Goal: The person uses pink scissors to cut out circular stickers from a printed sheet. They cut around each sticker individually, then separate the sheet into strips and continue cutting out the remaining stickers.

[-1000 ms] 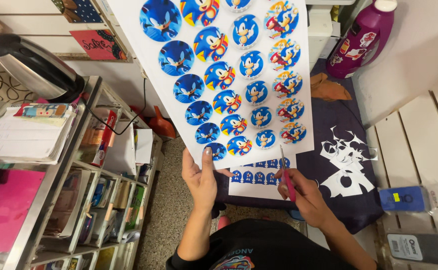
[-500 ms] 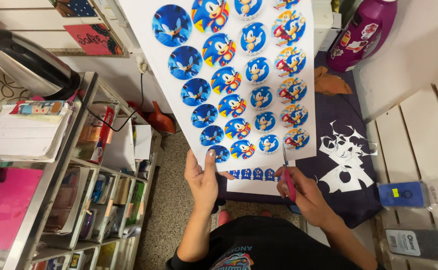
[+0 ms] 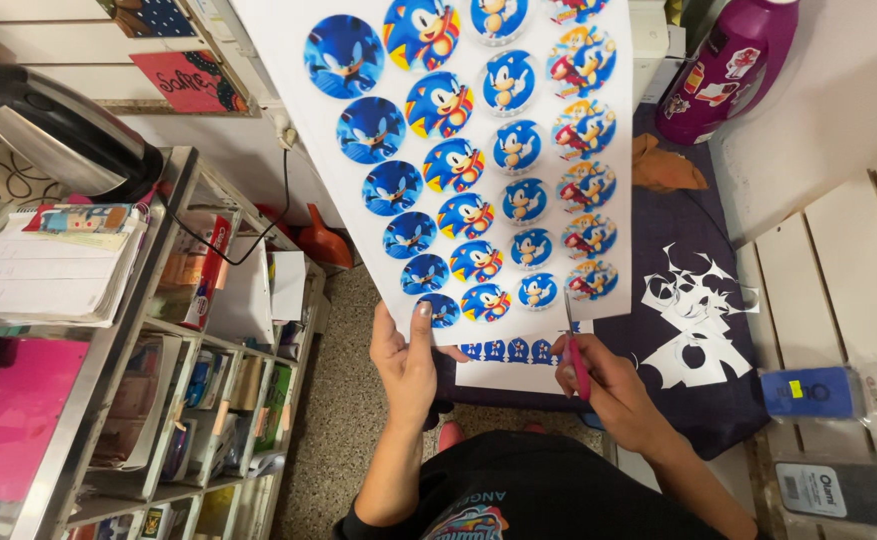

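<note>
My left hand grips the bottom left corner of a large white sheet printed with rows of round blue cartoon-character pictures, holding it up in front of me. My right hand holds pink-handled scissors whose blades reach the sheet's lower edge, near the bottom right circles. A second printed sheet with small blue figures lies underneath, on a dark purple cloth.
White paper offcuts lie on the cloth. A purple bottle stands at the top right. A blue case sits on white slats at right. At left are a metal shelf unit, a notebook stack and a kettle.
The sheet and both hands have shifted slightly right and down in view. The scissors stay at the sheet's lower edge.
</note>
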